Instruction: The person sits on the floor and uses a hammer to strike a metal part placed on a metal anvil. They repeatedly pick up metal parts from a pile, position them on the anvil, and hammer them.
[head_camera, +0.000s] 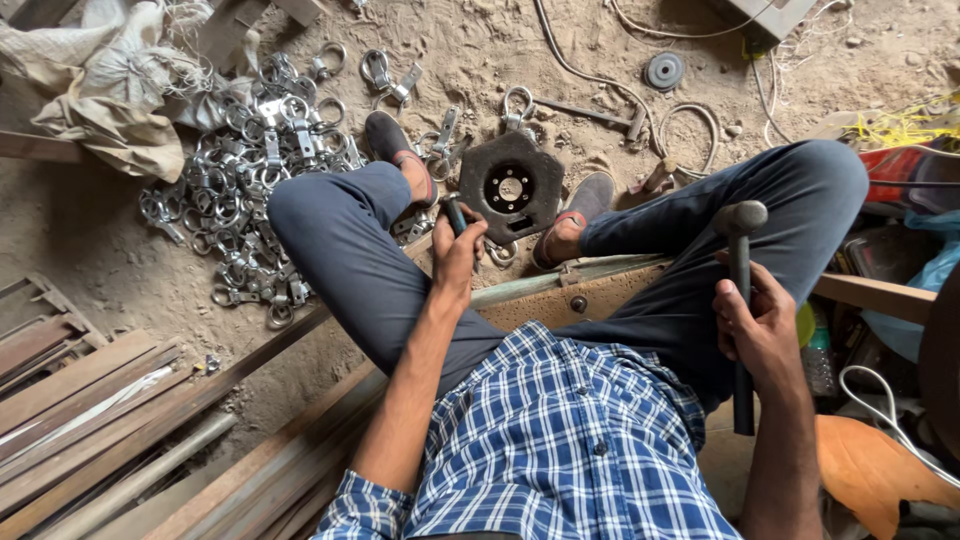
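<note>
Hammer (741, 300) stands raised in the right hand (762, 335), grip closed round its handle, right of the block (511, 187). Left hand (457, 255) closes on a dark punch (455, 214) beside the block. Striking seems underway; a blow calls for steady aim.

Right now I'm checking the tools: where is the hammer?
In the head view the hammer is on the right, upright in the right hand, its head raised beside the right knee.
</note>
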